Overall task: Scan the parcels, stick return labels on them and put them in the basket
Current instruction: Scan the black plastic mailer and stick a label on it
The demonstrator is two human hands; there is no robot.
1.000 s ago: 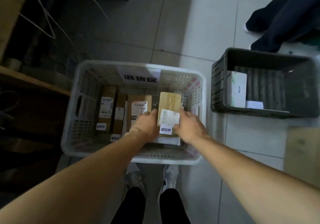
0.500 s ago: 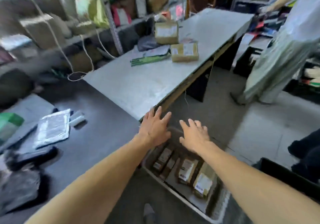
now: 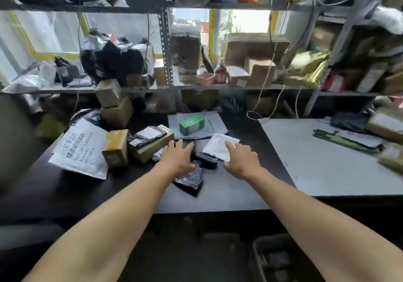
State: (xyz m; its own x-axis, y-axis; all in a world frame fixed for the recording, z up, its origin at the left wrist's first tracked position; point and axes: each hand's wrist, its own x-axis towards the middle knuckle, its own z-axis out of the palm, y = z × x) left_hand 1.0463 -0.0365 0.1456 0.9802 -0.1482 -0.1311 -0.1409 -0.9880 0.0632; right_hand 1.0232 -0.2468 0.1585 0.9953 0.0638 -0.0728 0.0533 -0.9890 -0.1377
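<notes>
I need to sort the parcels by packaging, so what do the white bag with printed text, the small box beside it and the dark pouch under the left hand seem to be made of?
White bag: apparently soft plastic film, matte, lying slack with printed text.
Small box: corrugated cardboard by its look, brown with yellowish tape on top.
Dark pouch: probably glossy plastic film; it is crinkled and catches highlights. The left hand partly covers it.

place: parcel sorting room | evidence: metal shelving point(image 3: 165, 48) crammed with boxes; parcels point(image 3: 114, 147) across table point(image 3: 65, 185)

Basket point(image 3: 260, 257) cut off at bottom edge (contents blurred), black parcel point(image 3: 192, 180) partly under left hand point(image 3: 178, 159)
</notes>
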